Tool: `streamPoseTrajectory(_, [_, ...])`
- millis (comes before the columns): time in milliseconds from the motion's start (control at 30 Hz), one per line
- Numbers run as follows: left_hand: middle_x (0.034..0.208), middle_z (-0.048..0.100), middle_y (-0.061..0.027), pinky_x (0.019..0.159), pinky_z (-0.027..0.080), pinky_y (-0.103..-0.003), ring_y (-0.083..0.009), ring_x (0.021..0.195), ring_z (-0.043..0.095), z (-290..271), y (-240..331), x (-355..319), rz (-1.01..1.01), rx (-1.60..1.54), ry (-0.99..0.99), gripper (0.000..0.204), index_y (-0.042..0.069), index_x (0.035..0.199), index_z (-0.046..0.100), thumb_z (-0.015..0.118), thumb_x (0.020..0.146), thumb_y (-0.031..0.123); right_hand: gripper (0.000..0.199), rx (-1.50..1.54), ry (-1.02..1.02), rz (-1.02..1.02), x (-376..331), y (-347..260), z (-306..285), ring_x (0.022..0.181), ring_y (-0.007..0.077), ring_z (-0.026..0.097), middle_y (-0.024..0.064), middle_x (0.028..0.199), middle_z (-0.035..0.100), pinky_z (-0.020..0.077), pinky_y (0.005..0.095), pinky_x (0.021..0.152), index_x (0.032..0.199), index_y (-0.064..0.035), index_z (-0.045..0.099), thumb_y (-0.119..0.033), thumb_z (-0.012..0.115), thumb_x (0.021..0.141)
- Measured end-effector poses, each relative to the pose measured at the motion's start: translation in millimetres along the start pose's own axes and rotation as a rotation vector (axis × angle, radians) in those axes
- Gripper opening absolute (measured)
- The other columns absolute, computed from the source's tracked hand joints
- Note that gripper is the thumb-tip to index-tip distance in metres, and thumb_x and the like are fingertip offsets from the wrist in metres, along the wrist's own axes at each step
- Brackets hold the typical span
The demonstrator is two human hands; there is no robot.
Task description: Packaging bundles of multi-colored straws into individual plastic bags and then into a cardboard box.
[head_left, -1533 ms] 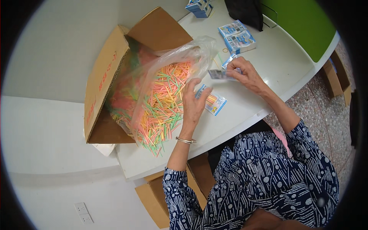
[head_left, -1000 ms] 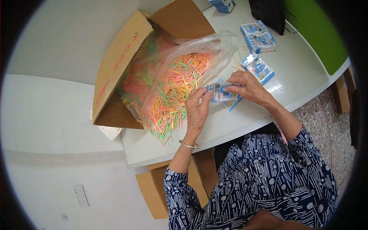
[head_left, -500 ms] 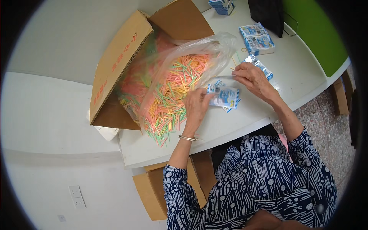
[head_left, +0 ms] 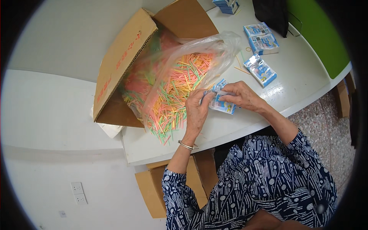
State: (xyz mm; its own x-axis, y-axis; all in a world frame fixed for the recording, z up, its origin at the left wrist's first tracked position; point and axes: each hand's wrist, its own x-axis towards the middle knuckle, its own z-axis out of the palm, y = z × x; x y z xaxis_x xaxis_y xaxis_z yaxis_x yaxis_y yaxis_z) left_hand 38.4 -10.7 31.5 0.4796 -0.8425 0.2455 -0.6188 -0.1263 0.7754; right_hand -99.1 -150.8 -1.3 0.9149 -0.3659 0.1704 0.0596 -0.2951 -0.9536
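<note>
My left hand (head_left: 197,110) pinches the left edge of a small blue-and-white plastic packet (head_left: 216,101) between thumb and fingers. My right hand (head_left: 247,96) is closed on the upper right part of the same packet, its fingertips close to those of the left. More of these packets lie beneath on the table, partly covered by my hands. To the left, a clear plastic bag (head_left: 226,42) spills short thin sticks (head_left: 180,84) in pink, yellow, orange and green.
The bag lies in an open cardboard box (head_left: 122,63) tipped on its side. On the white table (head_left: 295,73) are a stack of packets (head_left: 264,69), further stacks (head_left: 262,37) behind it, a rubber band, loose sticks and a black bag (head_left: 270,13). Cardboard (head_left: 153,191) stands below the table.
My right hand has moved left and down from beside the stack on the right, and now grips the packet with my left hand. The view has shifted slightly.
</note>
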Motion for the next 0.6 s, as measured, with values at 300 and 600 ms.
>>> streamPoseTrajectory(300, [0.071, 0.054, -0.0112, 0.066, 0.04, -0.035, -0.0225, 0.071, 0.049, -2.8, -11.1, -7.0, -0.009, 0.073, -0.007, 0.016, -0.004, 0.084, 0.062, 0.066, 0.081, 0.011, 0.028, 0.004, 0.027, -0.05, 1.9, 14.0, 8.7, 0.051, 0.0228, 0.043, 0.0151, 0.057, 0.05, 0.0361, 0.0362, 0.051, 0.074, 0.0046, 0.058, -0.021, 0.061, 0.085])
streamPoseTrajectory(600, [0.109, 0.056, -0.0163, 0.086, 0.039, -0.045, -0.0327, 0.102, 0.049, -57.2, -31.2, 28.8, 0.301, 0.548, -0.013, 0.024, -0.001, 0.098, 0.059, 0.065, 0.079, 0.012, 0.03, 0.012, 0.111, -0.078, 0.0, 15.8, 9.5, 0.049, 0.0203, 0.042, 0.0144, 0.055, 0.05, 0.0368, 0.0347, 0.051, 0.072, 0.0051, 0.057, -0.021, 0.058, 0.087])
